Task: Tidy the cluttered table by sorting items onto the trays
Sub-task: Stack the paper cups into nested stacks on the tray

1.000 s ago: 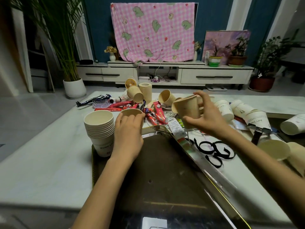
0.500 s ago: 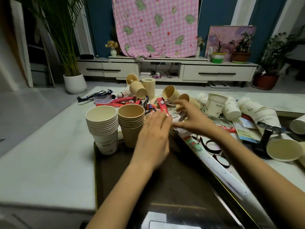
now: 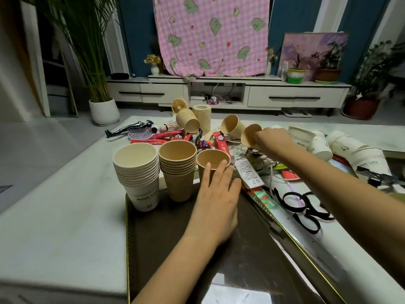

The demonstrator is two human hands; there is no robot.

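Kraft-brown and white paper cups are all over this marble-look table [image 3: 54, 194]. Two neat piles stand at the far end of the dark tray [image 3: 175, 249]: the white cup stack [image 3: 138, 172], printed MUSIC LIFE, on the left, and the brown cup stack [image 3: 178, 170] just beside it, pretty much touching.

Right of those stands a single brown cup [image 3: 213, 160], upright, mouth up. The left hand [image 3: 215, 202] lies flat against its near side, fingers fairly straight and a bit spread, tips up at the rim. The hand hides the cup's base, so I can't tell if it sits on the tray or just off the corner.

The right hand [image 3: 271, 141] is further back over the clutter, fingers curled round a tipped brown cup [image 3: 251, 134] whose mouth faces left.

Behind it all there's a hairbrush [image 3: 140, 135], red snack packets [image 3: 221, 144], a shuttlecock [image 3: 173, 125] and a paper roll [image 3: 202, 118]. More loose white cups [image 3: 370, 159] lie on their sides off to the right, and black looped straps [image 3: 306, 205] sit on the table beside the tray's right edge.
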